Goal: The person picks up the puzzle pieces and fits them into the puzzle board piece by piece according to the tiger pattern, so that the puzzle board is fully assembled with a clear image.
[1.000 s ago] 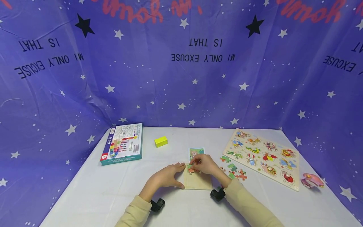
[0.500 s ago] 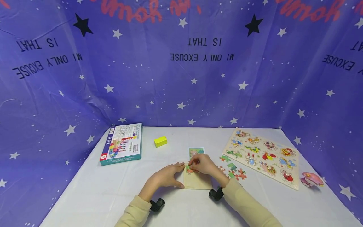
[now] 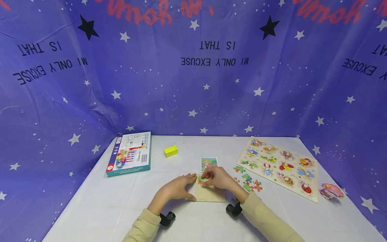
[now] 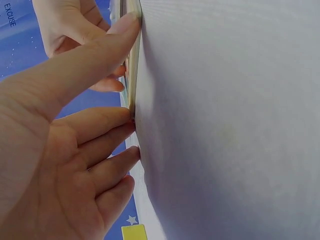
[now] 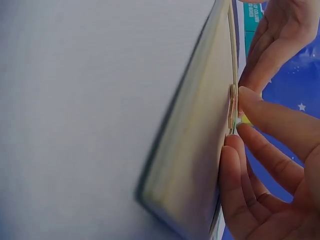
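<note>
A pale wooden tray board (image 3: 211, 195) lies on the table, with green and orange puzzle pieces (image 3: 201, 180) in its upper-left corner. My left hand (image 3: 175, 189) rests along the board's left edge, thumb at the lower corner and fingers near the upper one, spread and fairly straight. Over the pieces is my right hand (image 3: 220, 178), its thumb and index tips parted and touching at or near them. The right wrist view shows a piece (image 5: 231, 107) slightly raised in the board, beside those fingertips. Behind the board lies a small picture card (image 3: 208, 162), partly covered by the right hand.
Loose puzzle pieces (image 3: 248, 181) lie right of the board. Beyond them are an insect knob puzzle (image 3: 279, 168) and a pink toy (image 3: 331, 191). A yellow block (image 3: 171, 151) and a flat boxed set (image 3: 130, 153) sit at the back left.
My right thumb and index finger have parted from their closer pinch, and the right wrist has shifted slightly right. The left hand stays on the board's edge.
</note>
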`<move>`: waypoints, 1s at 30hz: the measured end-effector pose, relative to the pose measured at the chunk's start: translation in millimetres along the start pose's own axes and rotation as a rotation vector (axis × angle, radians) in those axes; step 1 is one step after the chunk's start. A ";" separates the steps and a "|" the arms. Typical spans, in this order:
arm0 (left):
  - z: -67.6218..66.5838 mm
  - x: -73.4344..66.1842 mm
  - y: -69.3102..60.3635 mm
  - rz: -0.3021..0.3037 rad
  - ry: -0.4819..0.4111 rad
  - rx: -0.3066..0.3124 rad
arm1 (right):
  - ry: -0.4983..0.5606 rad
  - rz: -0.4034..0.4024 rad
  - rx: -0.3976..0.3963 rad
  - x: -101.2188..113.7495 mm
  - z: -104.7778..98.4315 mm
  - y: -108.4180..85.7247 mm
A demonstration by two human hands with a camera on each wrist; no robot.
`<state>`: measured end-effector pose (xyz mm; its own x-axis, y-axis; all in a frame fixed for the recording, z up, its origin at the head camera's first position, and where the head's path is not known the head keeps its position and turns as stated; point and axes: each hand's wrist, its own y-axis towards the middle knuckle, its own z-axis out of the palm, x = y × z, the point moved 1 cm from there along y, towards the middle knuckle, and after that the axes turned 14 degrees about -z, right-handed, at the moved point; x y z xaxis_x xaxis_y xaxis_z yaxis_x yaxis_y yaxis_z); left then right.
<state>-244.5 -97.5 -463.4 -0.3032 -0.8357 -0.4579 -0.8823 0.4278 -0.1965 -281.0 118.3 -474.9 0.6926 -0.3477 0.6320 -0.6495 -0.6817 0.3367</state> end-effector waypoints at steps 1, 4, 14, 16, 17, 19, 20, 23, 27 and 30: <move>-0.1 0.2 0.1 0.001 0.000 0.000 | -0.010 -0.030 -0.003 -0.1 0.4 -0.1; 0.0 0.4 0.5 0.004 0.002 -0.001 | -0.024 -0.068 -0.006 -0.1 1.3 0.8; 0.9 0.2 -0.3 -0.013 -0.006 0.007 | -0.037 0.033 0.018 1.5 2.9 7.0; 0.8 0.2 -0.5 -0.015 -0.007 0.007 | -0.038 0.040 0.015 2.1 2.7 7.3; 0.8 0.2 -0.6 -0.015 -0.008 0.006 | -0.038 0.042 0.014 2.5 2.6 7.4; 0.4 0.1 -0.8 -0.017 -0.008 0.005 | -0.039 0.039 0.013 3.5 2.2 7.9; 0.4 0.1 -0.8 -0.018 -0.009 0.006 | -0.038 0.039 0.013 3.9 2.0 8.1; 0.3 0.0 -0.8 -0.019 -0.010 0.005 | -0.033 0.039 0.014 4.1 1.6 8.7; 0.4 -0.2 -0.9 -0.018 -0.011 0.006 | -0.030 0.034 0.016 2.4 1.4 7.8; 0.5 -0.4 -1.3 -0.019 -0.013 0.008 | -0.029 0.019 0.019 0.9 0.9 5.3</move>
<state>-243.0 -97.5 -463.4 -0.2818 -0.8393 -0.4650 -0.8850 0.4145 -0.2119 -283.6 113.8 -473.2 0.6890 -0.3789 0.6178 -0.6570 -0.6865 0.3116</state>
